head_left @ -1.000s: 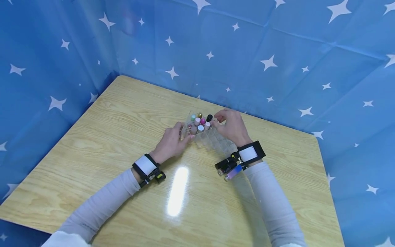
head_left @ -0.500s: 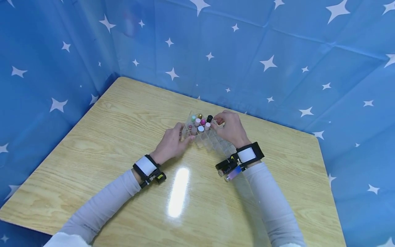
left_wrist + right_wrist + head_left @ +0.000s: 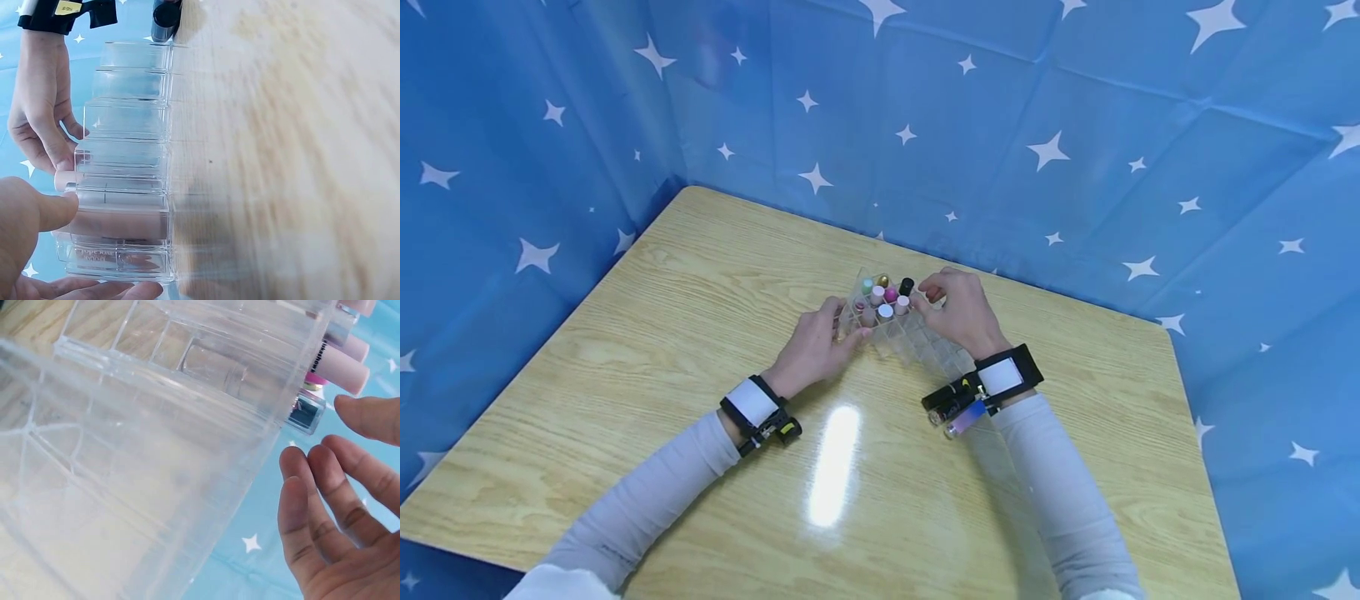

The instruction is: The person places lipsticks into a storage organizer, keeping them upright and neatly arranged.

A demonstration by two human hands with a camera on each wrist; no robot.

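Observation:
A clear stepped lipstick organizer point(image 3: 925, 340) stands on the table, its far-left compartments filled with several tubes. My left hand point(image 3: 812, 346) holds that filled end, thumb point(image 3: 56, 212) on the near side and fingers round the end. Among the tubes are a black-capped one point(image 3: 907, 287), a pale pink one point(image 3: 902, 304), a white-topped one point(image 3: 885, 312), a gold one point(image 3: 883, 280) and a mint one point(image 3: 867, 285). My right hand point(image 3: 962, 312) hovers beside the black-capped tube. In the right wrist view its fingers point(image 3: 325, 465) are apart from the thumb, with nothing between them.
Beside my right wrist, two black tubes point(image 3: 951, 407) and a purple-blue tube point(image 3: 966, 419) lie loose on the wooden table point(image 3: 715, 275). A blue star-patterned curtain point(image 3: 925, 167) hangs right behind the table's far edge. The organizer's lower steps reach toward my right wrist.
Both hands and the organizer stay nearly in place. The view shifts only slightly.

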